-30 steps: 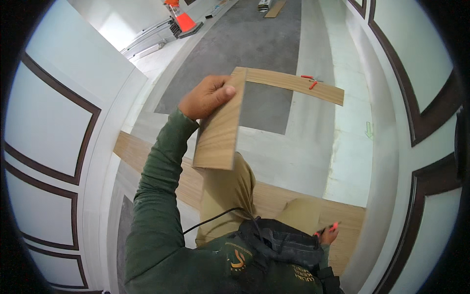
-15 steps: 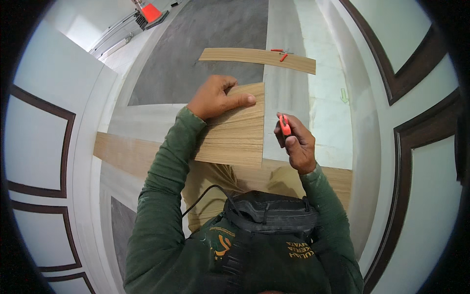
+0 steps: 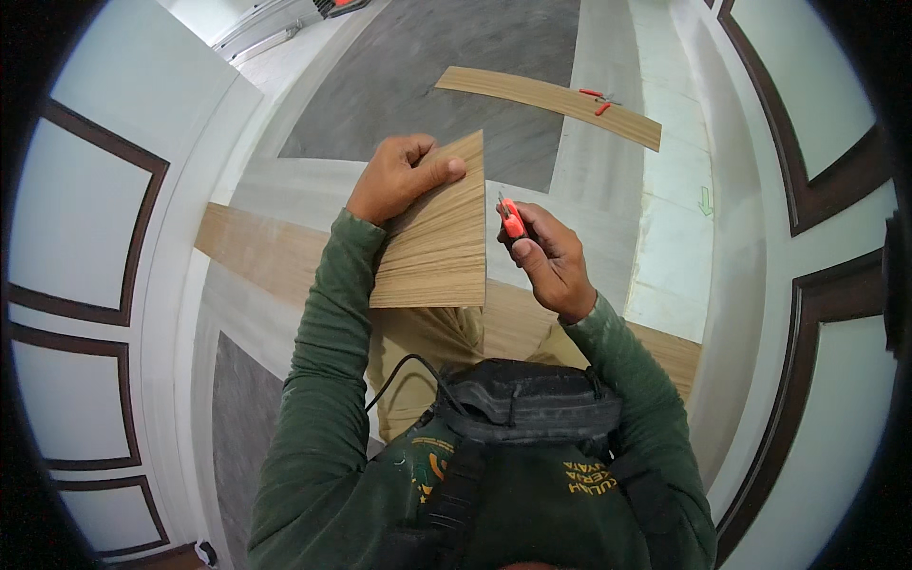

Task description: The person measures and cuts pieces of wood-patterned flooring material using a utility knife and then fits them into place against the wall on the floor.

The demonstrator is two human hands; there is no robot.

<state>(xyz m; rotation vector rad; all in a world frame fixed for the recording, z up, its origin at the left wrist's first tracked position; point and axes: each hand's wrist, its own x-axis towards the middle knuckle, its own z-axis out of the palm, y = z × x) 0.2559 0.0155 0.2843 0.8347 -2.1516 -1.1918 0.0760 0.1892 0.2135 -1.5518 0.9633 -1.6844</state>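
My left hand (image 3: 404,179) grips the upper left edge of a wood-grain plank (image 3: 437,247), thumb on its face and fingers behind. The plank is tilted up over my lap, its straight right edge facing my other hand. In my right hand (image 3: 551,255) is a utility knife (image 3: 512,218) with an orange-red front, its blade tip pointing up and slightly left. A small gap separates the knife from the plank's edge. Farther off, a long narrow plank strip (image 3: 532,93) lies on the floor, with a red-handled hand tool (image 3: 602,101) resting on its right part.
A wood-grain plank (image 3: 256,242) lies across the floor beneath me. Grey and dark floor patches (image 3: 437,57) extend ahead. White panelled walls with brown trim (image 3: 803,285) stand at both sides. Metal rails (image 3: 266,38) and an orange-and-black object (image 3: 342,6) are at the far left.
The plank and my left hand have shifted left, and the plank is tilted more. My right hand has moved up and left with the knife, whose blade now shows. The view has turned.
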